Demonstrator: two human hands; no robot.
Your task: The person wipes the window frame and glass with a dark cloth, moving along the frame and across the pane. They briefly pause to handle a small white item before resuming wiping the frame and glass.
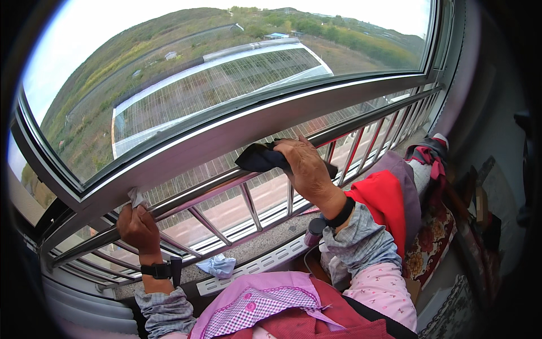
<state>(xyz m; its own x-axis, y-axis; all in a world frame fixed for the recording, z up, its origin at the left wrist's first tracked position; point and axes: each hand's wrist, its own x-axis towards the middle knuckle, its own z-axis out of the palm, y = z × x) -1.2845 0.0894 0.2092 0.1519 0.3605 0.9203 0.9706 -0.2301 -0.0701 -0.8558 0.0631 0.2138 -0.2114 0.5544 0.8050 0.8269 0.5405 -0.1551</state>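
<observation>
A shiny metal railing (226, 179) with upright bars runs across in front of a large window (237, 96). My right hand (305, 166) is closed around a black cloth (261, 158), which wraps over the top rail near its middle. Farther left, my left hand (138, 229) is closed with a crumpled white tissue (136, 197) sticking up from its fingers, beside the rail's left part. Whether the left fingers also touch the rail is hard to tell. Below the railing, a crumpled pale blue cloth (217, 265) lies on the sill.
The stone sill (271, 243) holds a dark-lidded jar (315, 230) near my right forearm. A white slotted strip (254, 266) edges the sill. Red and grey fabrics (375, 195) and a floral cushion (432, 243) are piled at right. Outside lies a long greenhouse (220, 85).
</observation>
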